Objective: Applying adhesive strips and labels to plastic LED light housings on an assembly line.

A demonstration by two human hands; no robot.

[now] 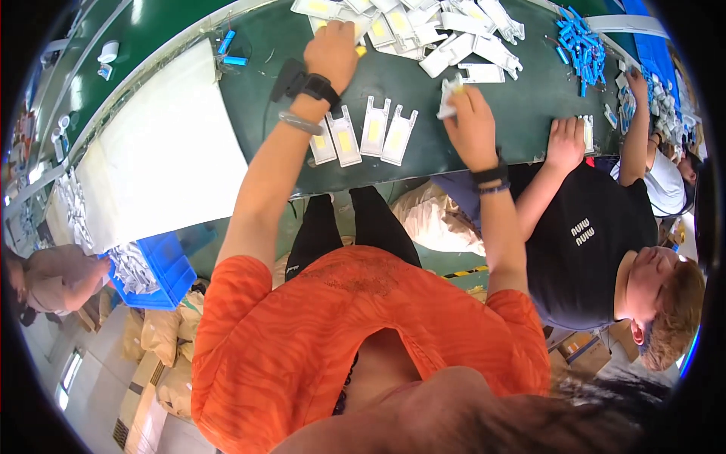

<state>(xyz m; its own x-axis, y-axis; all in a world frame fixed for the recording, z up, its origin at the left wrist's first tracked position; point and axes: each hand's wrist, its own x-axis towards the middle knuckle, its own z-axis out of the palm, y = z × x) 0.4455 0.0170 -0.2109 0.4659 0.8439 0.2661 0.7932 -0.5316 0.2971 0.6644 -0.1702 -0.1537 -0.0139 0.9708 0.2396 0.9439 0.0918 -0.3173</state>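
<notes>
My left hand [333,59] reaches to the near left edge of a heap of white plastic panels with yellow strips [397,26]. Its fingers are curled, and what they grip, if anything, is hidden. A bit of yellow shows beside that hand. My right hand [472,125] pinches a white panel [449,98] tilted above the green table, just nearer than the heap. Between my forearms, a few two-pronged panels [373,129] lie side by side near the table's front edge, prongs pointing away from me.
At the right, a co-worker in a black shirt rests a hand [566,144] on the green table [265,91]. Blue cylindrical cells [581,45] are heaped beyond. A white sheet [159,151] covers the left side. Below it stands a blue bin [175,268] of white parts.
</notes>
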